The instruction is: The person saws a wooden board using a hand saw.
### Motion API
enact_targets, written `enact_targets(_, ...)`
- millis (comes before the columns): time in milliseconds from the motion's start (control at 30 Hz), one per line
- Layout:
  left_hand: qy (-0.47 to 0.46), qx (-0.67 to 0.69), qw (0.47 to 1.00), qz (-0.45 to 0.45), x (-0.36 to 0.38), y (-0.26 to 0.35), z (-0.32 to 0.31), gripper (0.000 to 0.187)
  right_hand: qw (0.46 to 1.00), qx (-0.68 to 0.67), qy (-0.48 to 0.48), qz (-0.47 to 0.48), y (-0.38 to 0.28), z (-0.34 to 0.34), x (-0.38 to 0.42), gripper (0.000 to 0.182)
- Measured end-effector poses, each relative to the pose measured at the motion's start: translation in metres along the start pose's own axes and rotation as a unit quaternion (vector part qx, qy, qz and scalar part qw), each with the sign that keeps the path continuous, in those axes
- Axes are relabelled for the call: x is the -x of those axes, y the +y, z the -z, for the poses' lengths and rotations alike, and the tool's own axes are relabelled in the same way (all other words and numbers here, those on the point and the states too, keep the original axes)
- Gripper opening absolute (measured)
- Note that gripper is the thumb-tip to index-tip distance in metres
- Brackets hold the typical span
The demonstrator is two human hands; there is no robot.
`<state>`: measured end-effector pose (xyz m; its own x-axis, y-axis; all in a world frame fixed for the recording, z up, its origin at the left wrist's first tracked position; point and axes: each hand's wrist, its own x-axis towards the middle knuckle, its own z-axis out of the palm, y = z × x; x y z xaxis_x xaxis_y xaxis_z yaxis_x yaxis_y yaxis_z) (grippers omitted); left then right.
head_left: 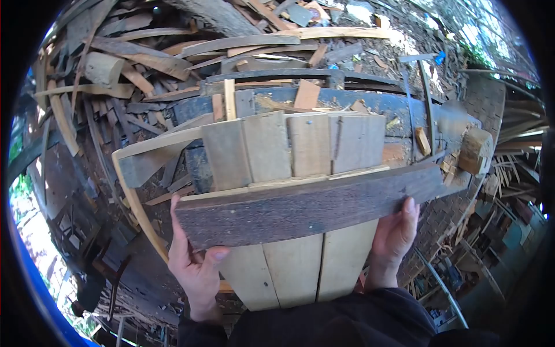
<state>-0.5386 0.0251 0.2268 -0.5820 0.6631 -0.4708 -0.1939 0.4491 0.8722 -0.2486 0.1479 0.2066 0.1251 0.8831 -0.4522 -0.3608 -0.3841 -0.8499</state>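
A dark, rough wooden plank (300, 208) lies crosswise in front of me, tilted up slightly to the right. My left hand (196, 272) grips its left end, with the thumb at the lower edge and fingers behind. Nearer the right end, my right hand (396, 234) holds the plank, thumb on its front face and the other fingers mostly hidden. Pale slats (292, 272) show below the plank and more pale boards (309, 141) show above it. A thin, pale wooden strip (139, 214) runs down the left side, joined to a rail at its top.
Behind the slats is a dark, worn bench (364, 99) with scraps on it. A small wood block (422, 141) and a thick chunk of wood (475, 151) sit at the right. Piled offcuts (248, 49) cover the ground beyond. A log piece (103, 69) lies at upper left.
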Motion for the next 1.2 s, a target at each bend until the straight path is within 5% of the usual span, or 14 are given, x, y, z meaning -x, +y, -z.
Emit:
enact_targets(33, -0.012, 0.006, 1.000, 0.001, 0.001, -0.001, -0.001, 0.119, 0.999, 0.005, -0.051, -0.008, 0.000, 0.001, 0.000, 0.053)
enact_targets(200, 0.027, -0.017, 0.999, -0.003, 0.004, -0.002, -0.005, 0.121, 0.998, 0.047, 0.023, -0.038, -0.001, -0.006, 0.003, 0.074)
enact_targets(400, 0.040, -0.071, 0.996, -0.035, 0.000, -0.009, -0.004, 0.123, 0.997, 0.059, 0.028, -0.051, -0.005, -0.009, 0.002, 0.076)
enact_targets(467, 0.030, -0.117, 0.989, -0.082, 0.000, -0.011, -0.002, 0.110, 0.996, 0.054, 0.026, -0.068, -0.005, -0.011, 0.002, 0.076)
enact_targets(700, 0.041, -0.090, 0.995, -0.032, 0.002, -0.009, -0.003, 0.116, 0.995, 0.035, 0.014, -0.089, -0.004, -0.007, 0.001, 0.078)
enact_targets(833, 0.052, -0.075, 0.994, -0.059, 0.004, -0.013, -0.003, 0.105, 0.995, 0.061, -0.034, -0.072, 0.004, 0.005, 0.003, 0.076)
enact_targets(933, 0.042, -0.040, 0.996, -0.062, 0.007, -0.018, 0.004, 0.093, 0.991, -0.128, 0.038, -0.010, 0.011, 0.005, -0.001, 0.068)
enact_targets(1000, 0.042, -0.023, 0.997, -0.056, 0.008, -0.020, 0.005, 0.090, 0.945, 0.094, 0.211, 0.231, 0.008, 0.024, -0.023, 0.063)
enact_targets(1133, 0.055, -0.012, 0.996, -0.062, 0.010, -0.023, 0.004, 0.086, 0.764, 0.341, 0.183, 0.517, -0.060, 0.023, -0.069, 0.048)
enact_targets(1167, 0.058, -0.008, 0.997, -0.058, 0.011, -0.022, 0.004, 0.086, 0.763, 0.341, 0.184, 0.517, -0.077, 0.017, -0.076, 0.048)
enact_targets(1200, 0.057, -0.008, 0.997, -0.058, 0.011, -0.023, 0.004, 0.086, 0.775, 0.400, 0.050, 0.488, -0.095, 0.010, -0.083, 0.046)
